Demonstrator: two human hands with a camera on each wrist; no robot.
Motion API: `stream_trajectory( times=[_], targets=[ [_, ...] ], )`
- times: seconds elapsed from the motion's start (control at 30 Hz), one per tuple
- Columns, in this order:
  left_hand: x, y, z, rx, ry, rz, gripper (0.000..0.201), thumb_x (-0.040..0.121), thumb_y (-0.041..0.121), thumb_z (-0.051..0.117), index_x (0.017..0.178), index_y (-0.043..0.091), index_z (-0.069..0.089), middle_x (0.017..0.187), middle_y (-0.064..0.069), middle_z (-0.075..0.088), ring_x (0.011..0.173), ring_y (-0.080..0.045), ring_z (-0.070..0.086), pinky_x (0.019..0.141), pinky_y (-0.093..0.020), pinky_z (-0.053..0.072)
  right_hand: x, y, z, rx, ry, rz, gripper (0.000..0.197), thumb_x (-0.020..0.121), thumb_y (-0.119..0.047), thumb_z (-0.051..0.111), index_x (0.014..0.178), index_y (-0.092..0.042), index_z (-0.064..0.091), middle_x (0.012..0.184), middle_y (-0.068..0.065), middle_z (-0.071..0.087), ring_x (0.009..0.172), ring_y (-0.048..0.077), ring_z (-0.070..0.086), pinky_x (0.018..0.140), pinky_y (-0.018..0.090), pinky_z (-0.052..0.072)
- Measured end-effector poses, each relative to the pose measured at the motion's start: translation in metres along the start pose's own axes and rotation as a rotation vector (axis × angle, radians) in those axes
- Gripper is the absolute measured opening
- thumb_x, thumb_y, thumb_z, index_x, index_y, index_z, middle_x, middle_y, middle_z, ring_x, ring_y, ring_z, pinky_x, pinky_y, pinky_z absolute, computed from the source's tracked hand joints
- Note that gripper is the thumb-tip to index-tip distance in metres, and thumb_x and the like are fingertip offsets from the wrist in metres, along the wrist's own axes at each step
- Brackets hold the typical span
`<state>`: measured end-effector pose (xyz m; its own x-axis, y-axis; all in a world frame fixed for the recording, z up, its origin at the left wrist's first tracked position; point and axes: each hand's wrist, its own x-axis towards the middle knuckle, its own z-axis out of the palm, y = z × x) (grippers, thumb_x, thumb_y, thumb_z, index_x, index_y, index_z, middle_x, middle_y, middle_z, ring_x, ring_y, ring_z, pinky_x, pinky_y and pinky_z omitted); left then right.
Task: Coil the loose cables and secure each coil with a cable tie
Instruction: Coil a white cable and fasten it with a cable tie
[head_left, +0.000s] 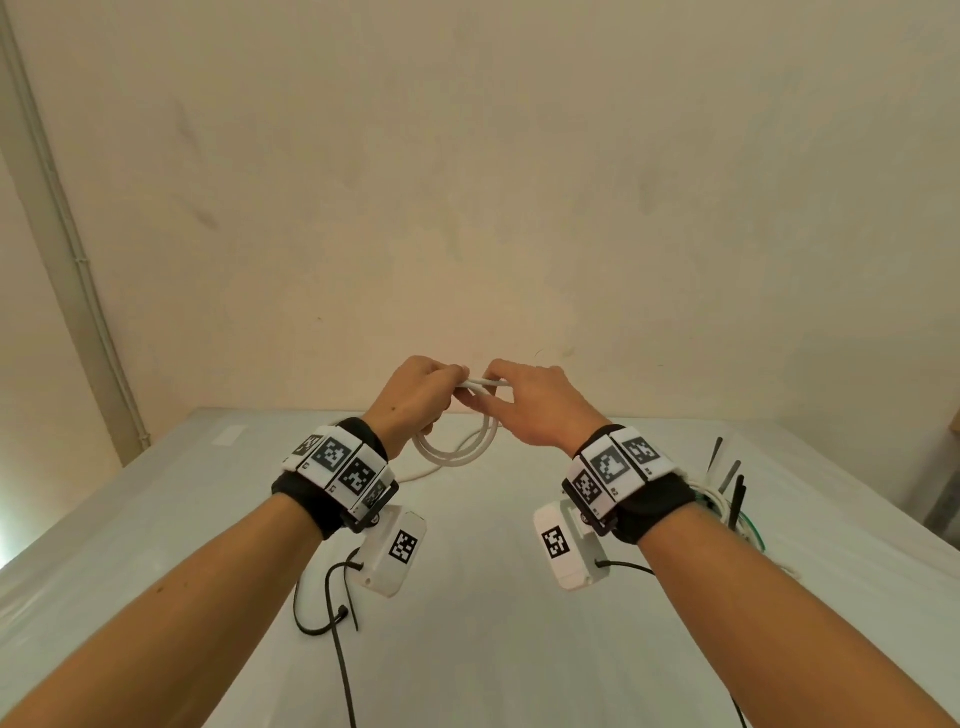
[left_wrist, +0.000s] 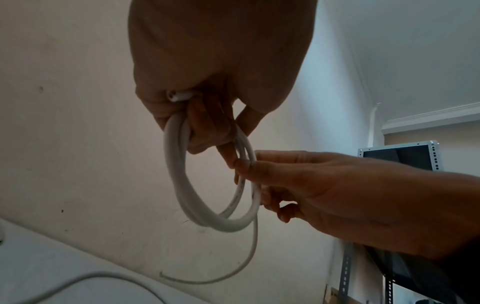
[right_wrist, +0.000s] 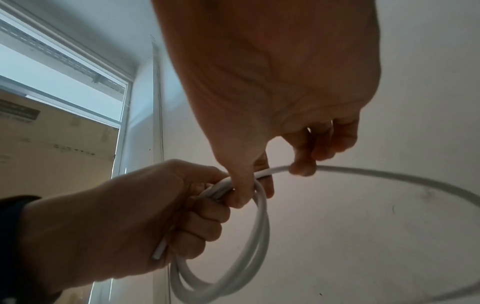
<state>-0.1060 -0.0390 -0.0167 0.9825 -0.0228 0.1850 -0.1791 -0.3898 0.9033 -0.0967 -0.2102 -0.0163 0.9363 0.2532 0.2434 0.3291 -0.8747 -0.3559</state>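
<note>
Both hands' grip holds white cable coil hanging upright.

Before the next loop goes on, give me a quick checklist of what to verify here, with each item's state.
1. Left hand grips the white round cable coil: ok.
2. Right hand pinches the incoming strand: ok.
3. Cable's cut end held in the left fist: ok.
4. Loops lie together, untangled: ok.
5. Loose tail all coiled: not ok.
6. Black plastic cable ties on the white table: ok.
</note>
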Motion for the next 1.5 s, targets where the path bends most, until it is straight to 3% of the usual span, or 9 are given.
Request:
stream_trajectory(
  times=[0.2, 0.33, 0.4, 0.5, 0.67, 1.0, 1.17, 1.4, 1.5],
  targets=[
    [0.002, -0.002, -0.001, -0.085, -0.040, -0.095, 0.049, 0.106, 0.026, 0.036, 0.096, -0.007, 0.070, 0.055, 0.003, 0.041, 0.049, -0.013, 0.034, 0.048, -0.026, 0.031, -0.007, -0.004, 0.000, -0.092, 0.069, 0.034, 0.054, 0.090, -0.078, 0.047, 0.105, -0.031, 0.070, 0.106, 0.002, 0.048, 0.112, 0.022, 0.037, 0.092, 0.041, 0.039],
    [0.001, -0.002, -0.008, -0.282, -0.147, -0.131, 0.032, 0.106, 0.014, 0.035, 0.093, 0.001, 0.061, 0.056, 0.005, 0.031, 0.048, -0.011, 0.023, 0.045, -0.023, 0.024, -0.008, -0.002, 0.006, 0.383, -0.001, -0.059, 0.034, 0.102, -0.048, 0.057, 0.091, -0.016, 0.054, 0.089, 0.002, 0.064, 0.084, 0.028, 0.057, 0.070, 0.032, 0.044],
    [0.000, -0.005, -0.011, -0.401, -0.200, -0.131, 0.034, 0.111, 0.018, 0.037, 0.087, 0.005, 0.057, 0.060, 0.005, 0.027, 0.049, -0.009, 0.021, 0.043, -0.020, 0.021, -0.011, -0.003, 0.009, 0.695, -0.043, -0.051, 0.027, 0.105, -0.032, 0.059, 0.101, -0.006, 0.051, 0.086, 0.008, 0.073, 0.080, 0.028, 0.069, 0.075, 0.037, 0.053],
    [-0.002, -0.007, -0.011, -0.514, -0.224, -0.147, 0.036, 0.112, 0.023, 0.038, 0.080, 0.011, 0.052, 0.061, 0.006, 0.025, 0.049, -0.008, 0.020, 0.043, -0.020, 0.019, -0.015, -0.010, 0.014, 1.090, -0.119, -0.015, 0.015, 0.105, -0.022, 0.060, 0.108, -0.013, 0.048, 0.068, 0.005, 0.052, 0.059, 0.019, 0.055, 0.065, 0.035, 0.049],
    [-0.006, 0.000, -0.012, -0.551, -0.247, -0.218, 0.040, 0.109, 0.026, 0.036, 0.071, 0.018, 0.041, 0.059, 0.007, 0.022, 0.046, -0.009, 0.018, 0.039, -0.020, 0.018, -0.014, -0.022, 0.011, 1.306, -0.118, 0.119, 0.032, 0.100, -0.043, 0.065, 0.103, -0.016, 0.047, 0.063, -0.003, 0.030, 0.054, 0.014, 0.026, 0.049, 0.027, 0.039],
    [-0.010, 0.011, -0.011, -0.476, -0.213, -0.223, 0.047, 0.110, 0.033, 0.042, 0.065, 0.023, 0.032, 0.056, 0.007, 0.020, 0.044, -0.010, 0.014, 0.039, -0.021, 0.014, -0.014, -0.022, 0.012, 1.429, -0.238, 0.195, 0.053, 0.106, -0.056, 0.042, 0.069, -0.018, 0.043, 0.063, -0.001, 0.016, 0.057, 0.018, 0.012, 0.049, 0.027, 0.029],
    [-0.009, 0.011, -0.008, -0.486, -0.163, -0.174, 0.047, 0.109, 0.037, 0.045, 0.067, 0.022, 0.035, 0.056, 0.006, 0.023, 0.045, -0.011, 0.018, 0.040, -0.021, 0.017, -0.013, -0.031, 0.012, 1.293, -0.150, 0.185, 0.056, 0.096, -0.059, 0.062, 0.063, -0.025, 0.032, 0.060, -0.003, 0.015, 0.050, 0.016, 0.015, 0.049, 0.029, 0.020],
    [-0.008, -0.002, -0.004, -0.297, -0.227, -0.019, 0.052, 0.108, 0.052, 0.039, 0.105, 0.007, 0.066, 0.081, -0.005, 0.062, 0.078, -0.019, 0.062, 0.081, -0.034, 0.055, -0.007, -0.022, 0.007, 1.291, 0.096, 0.211, 0.048, 0.098, -0.048, 0.065, 0.068, -0.024, 0.037, 0.053, -0.006, 0.021, 0.043, 0.013, 0.018, 0.045, 0.028, 0.018],
    [-0.012, -0.009, -0.005, -0.230, -0.234, -0.078, 0.063, 0.104, 0.062, 0.040, 0.120, 0.007, 0.067, 0.102, -0.010, 0.072, 0.095, -0.022, 0.070, 0.097, -0.040, 0.056, -0.005, -0.015, 0.006, 1.354, 0.167, 0.226, 0.047, 0.097, -0.048, 0.067, 0.069, -0.025, 0.037, 0.053, -0.006, 0.019, 0.043, 0.013, 0.017, 0.043, 0.027, 0.019]
  ],
)
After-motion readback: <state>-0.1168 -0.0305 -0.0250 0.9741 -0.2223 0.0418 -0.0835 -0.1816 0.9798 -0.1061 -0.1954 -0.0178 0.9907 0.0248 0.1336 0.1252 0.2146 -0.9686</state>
